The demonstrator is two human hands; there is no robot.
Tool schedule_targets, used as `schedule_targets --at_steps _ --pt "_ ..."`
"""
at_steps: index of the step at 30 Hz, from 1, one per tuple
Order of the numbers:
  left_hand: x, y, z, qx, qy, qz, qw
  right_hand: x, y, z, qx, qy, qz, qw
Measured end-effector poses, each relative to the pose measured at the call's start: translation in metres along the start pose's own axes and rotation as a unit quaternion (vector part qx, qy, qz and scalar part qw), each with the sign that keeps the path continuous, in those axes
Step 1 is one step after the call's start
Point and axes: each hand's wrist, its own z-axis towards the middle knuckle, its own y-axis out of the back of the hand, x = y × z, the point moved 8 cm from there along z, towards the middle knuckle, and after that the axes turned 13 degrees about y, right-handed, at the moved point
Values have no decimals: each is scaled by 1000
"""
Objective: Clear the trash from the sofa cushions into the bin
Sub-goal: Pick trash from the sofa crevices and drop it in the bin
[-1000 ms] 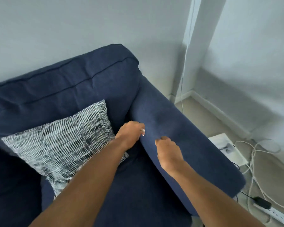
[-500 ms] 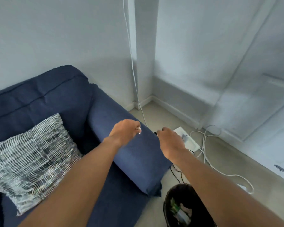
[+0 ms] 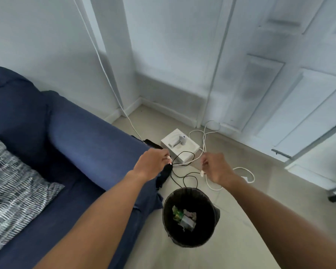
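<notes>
A black round bin (image 3: 168, 220) stands on the floor by the front corner of the navy sofa (image 3: 89, 140). Crumpled wrappers (image 3: 183, 217), green and pale, lie at its bottom. My left hand (image 3: 153, 165) hovers past the end of the armrest, up and left of the bin, fingertips pinched together on what looks like a small pale scrap. My right hand (image 3: 218, 167) hangs over the floor just beyond the bin's far rim, also pinched, with a tiny white bit showing at its fingertips. Both pinched items are too small to identify.
A patterned black-and-white cushion (image 3: 14, 187) rests on the sofa seat at the left. Beyond the bin, a white box (image 3: 182, 152) sits on the floor among tangled white cables (image 3: 211, 131) and a black cable (image 3: 182, 172). A white panelled door (image 3: 299, 98) fills the right.
Both hands swung right from the sofa's armrest gap, out over the floor by the bin, keeping their fingers pinched. The view turned with them, and the whole bin is now in sight.
</notes>
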Motion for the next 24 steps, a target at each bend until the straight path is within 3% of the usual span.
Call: schedule_targets --at_steps 12,24 --pt "-28 -98 -18 66 -2 -13 998 -86 -30 -55 -2 -42 58 997" --pt "-25 -127 -20 82 -16 0 997 -105 -76 -61 34 -78 110 990"
